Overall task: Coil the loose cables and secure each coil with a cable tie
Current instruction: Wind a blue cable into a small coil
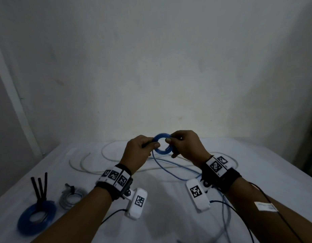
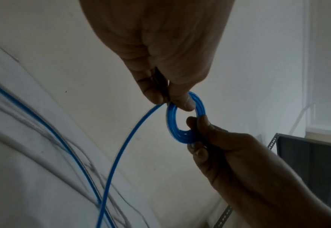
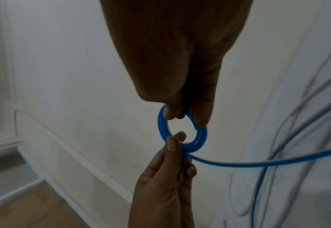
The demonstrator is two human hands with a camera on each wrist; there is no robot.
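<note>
Both hands hold a small blue cable coil [image 1: 162,151] up above the white table [image 1: 169,216]. My left hand [image 1: 155,144] pinches its left side and my right hand [image 1: 170,140] pinches its right side. In the left wrist view, the left hand [image 2: 172,100] grips the coil [image 2: 171,121] from above, with the right hand [image 2: 198,134] on the coil's lower rim. In the right wrist view, the right hand [image 3: 186,117] nips the coil [image 3: 162,128] at the top and the left hand [image 3: 176,148] holds the bottom. The loose blue tail [image 1: 169,169] trails down to the table.
A larger blue coil [image 1: 36,216] lies at the near left with three black cable ties [image 1: 39,188] on it. A tied grey coil [image 1: 72,195] sits beside it. A loose white cable [image 1: 92,165] loops across the far table. The wall stands close behind.
</note>
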